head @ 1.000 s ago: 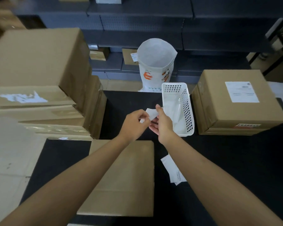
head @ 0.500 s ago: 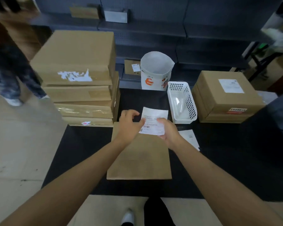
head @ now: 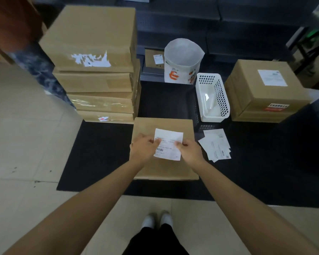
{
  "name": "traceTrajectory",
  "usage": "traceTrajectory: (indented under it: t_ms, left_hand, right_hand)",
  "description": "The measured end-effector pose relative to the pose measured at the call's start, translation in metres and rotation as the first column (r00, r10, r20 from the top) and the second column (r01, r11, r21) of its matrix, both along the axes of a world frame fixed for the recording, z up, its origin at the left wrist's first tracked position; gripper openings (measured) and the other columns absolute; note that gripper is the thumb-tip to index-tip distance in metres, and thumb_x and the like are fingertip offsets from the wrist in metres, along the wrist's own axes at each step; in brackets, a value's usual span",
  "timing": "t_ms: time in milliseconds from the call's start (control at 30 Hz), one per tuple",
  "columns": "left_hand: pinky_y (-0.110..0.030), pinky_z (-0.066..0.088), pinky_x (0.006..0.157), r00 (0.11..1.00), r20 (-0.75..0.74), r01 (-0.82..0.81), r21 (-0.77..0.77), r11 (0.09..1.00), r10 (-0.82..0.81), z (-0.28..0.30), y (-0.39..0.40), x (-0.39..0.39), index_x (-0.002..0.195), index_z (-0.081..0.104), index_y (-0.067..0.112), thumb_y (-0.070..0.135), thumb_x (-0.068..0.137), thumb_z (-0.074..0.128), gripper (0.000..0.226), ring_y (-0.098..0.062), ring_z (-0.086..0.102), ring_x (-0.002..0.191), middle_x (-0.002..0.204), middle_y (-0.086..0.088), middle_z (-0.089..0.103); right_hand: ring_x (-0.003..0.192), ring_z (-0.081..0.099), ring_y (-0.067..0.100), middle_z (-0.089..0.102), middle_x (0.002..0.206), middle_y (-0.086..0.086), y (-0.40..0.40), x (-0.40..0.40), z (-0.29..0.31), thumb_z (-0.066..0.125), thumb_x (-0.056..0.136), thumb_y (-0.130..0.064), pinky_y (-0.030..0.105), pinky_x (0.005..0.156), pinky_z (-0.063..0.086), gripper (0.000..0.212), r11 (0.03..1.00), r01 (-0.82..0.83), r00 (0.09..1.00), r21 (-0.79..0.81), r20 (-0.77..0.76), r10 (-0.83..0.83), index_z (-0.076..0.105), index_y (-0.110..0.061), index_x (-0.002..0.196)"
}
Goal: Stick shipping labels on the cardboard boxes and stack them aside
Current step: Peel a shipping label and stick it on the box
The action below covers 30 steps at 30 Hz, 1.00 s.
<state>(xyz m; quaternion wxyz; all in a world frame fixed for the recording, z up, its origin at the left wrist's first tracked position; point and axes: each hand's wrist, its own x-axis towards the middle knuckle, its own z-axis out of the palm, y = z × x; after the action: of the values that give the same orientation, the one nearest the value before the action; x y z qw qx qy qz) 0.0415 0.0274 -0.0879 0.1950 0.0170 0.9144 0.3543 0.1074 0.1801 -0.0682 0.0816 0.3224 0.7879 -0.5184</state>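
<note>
**Q:** Work surface and surroundings?

**A:** Black matting (head: 99, 159) covers a low platform on a beige tiled floor (head: 22, 144); dark grey shelving (head: 228, 34) runs along the back. The person's white shoes (head: 157, 219) show at the lower edge.

**Q:** Location of the box being labelled?

**A:** One flat brown cardboard box (head: 164, 168) lies on the matting directly in front of the person, its far edge close to the stack.

**Q:** Location of the label?

**A:** A white rectangular shipping label (head: 168, 142) with printed text and a barcode sits over the top face of that box. Whether it is fully pressed down cannot be determined.

**Q:** Hand status?

**A:** The left hand (head: 143, 150) pinches the label's left edge; the right hand (head: 189, 149) pinches its right edge. Both are closed on the label.

**Q:** Other items?

**A:** A stack of four brown cardboard boxes (head: 98, 74) stands at the left rear. A white perforated plastic basket (head: 213, 97) stands right of centre, with a white paper bag printed in orange (head: 182, 61) behind it. A brown cardboard box already bearing a white label (head: 265, 92) sits at the far right. Loose white paper sheets (head: 215, 144) lie on the matting just beside the right hand.
</note>
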Motion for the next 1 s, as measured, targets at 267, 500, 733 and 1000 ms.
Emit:
traceTrajectory:
  t_ms: [267, 500, 733, 1000]
  left_hand:
    - [-0.039, 0.028, 0.102, 0.994, -0.112, -0.016, -0.186, 0.982, -0.005, -0.013, 0.009, -0.006, 0.086, 0.061, 0.013, 0.04, 0.097, 0.045, 0.034, -0.024, 0.044, 0.11, 0.114, -0.007, 0.048]
    - [-0.038, 0.025, 0.105, 0.971, -0.219, 0.022, -0.315, 0.949, -0.095, -0.028, 0.013, -0.012, 0.094, 0.061, 0.012, 0.042, 0.097, 0.044, 0.034, -0.026, 0.037, 0.117, 0.12, -0.008, 0.044]
    - [-0.038, 0.032, 0.103, 0.938, -0.297, 0.024, -0.46, 0.887, -0.179, -0.034, 0.011, -0.01, 0.113, 0.053, 0.01, 0.049, 0.096, 0.042, 0.044, -0.026, 0.04, 0.116, 0.123, -0.009, 0.045]
    - [-0.038, 0.012, 0.111, 0.776, -0.452, 0.299, -0.35, 0.888, -0.439, -0.032, 0.009, -0.01, 0.137, 0.042, 0.016, 0.037, 0.1, 0.034, 0.044, -0.018, 0.03, 0.138, 0.145, -0.004, 0.04]
  right_hand:
    - [0.077, 0.06, 0.007, 0.065, 0.091, -0.005, 0.001, -0.025, -0.02, 0.063, 0.093, -0.026, 0.008, 0.05, 0.039, 0.023, 0.991, -0.033, 0.998, 0.128, -0.044, 0.039, 0.067, -0.01, 0.109]
    - [0.069, 0.053, -0.003, 0.057, 0.082, -0.013, 0.004, -0.036, -0.038, 0.071, 0.086, -0.022, 0.007, 0.052, 0.036, 0.028, 0.988, 0.056, 0.996, 0.146, -0.082, -0.044, 0.053, -0.017, 0.107]
    - [0.077, 0.059, 0.009, 0.061, 0.094, -0.002, -0.001, -0.037, -0.042, 0.07, 0.086, -0.028, 0.02, 0.062, 0.044, 0.041, 0.941, -0.001, 0.998, 0.338, -0.052, 0.02, 0.046, -0.016, 0.117]
    - [0.13, 0.045, 0.028, 0.053, 0.137, 0.01, -0.008, -0.032, -0.052, 0.052, 0.094, -0.02, 0.038, 0.111, 0.029, 0.042, 0.576, -0.261, 0.829, 0.774, -0.126, 0.545, 0.052, -0.007, 0.133]
